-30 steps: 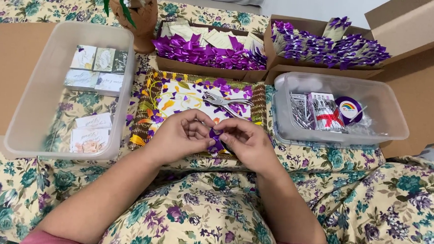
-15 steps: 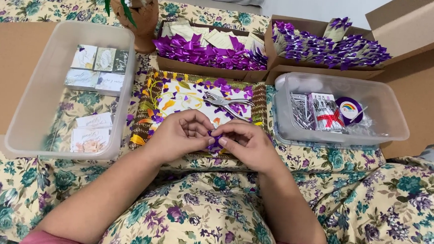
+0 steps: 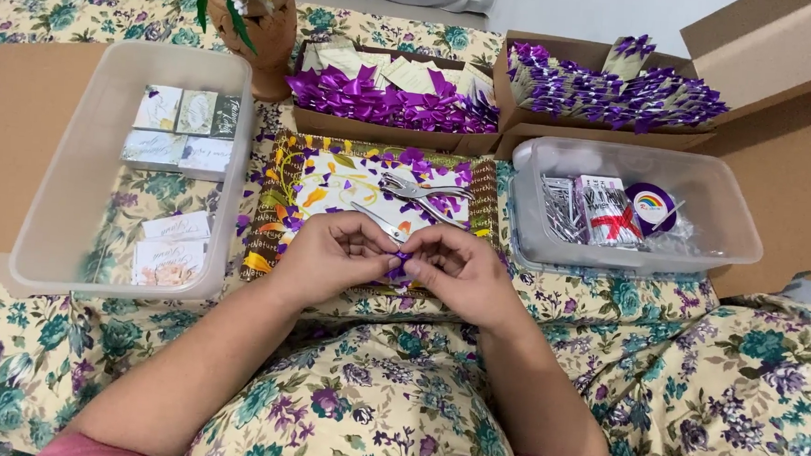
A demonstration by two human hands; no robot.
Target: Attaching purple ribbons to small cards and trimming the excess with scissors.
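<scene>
My left hand [image 3: 335, 257] and my right hand [image 3: 454, 272] meet over the near edge of a colourful floral tray [image 3: 268, 207]. Both pinch a small piece of purple ribbon [image 3: 400, 261] between their fingertips; most of it is hidden by the fingers. Just beyond the hands, on the tray, lie a metal hole punch [image 3: 417, 192], a pair of scissors [image 3: 380, 223] and scattered purple ribbon scraps [image 3: 444, 202].
A clear plastic bin [image 3: 65, 192] with small cards stands at the left. Another clear bin [image 3: 729, 226] at the right holds packets and a ribbon roll. Two cardboard boxes behind hold purple bows [image 3: 384, 102] and bowed tags [image 3: 616, 91]. A clay pot [image 3: 263, 31] stands at the back.
The hands stay in the same place over the tray's near edge. Only the fingers shift slightly on the purple ribbon.
</scene>
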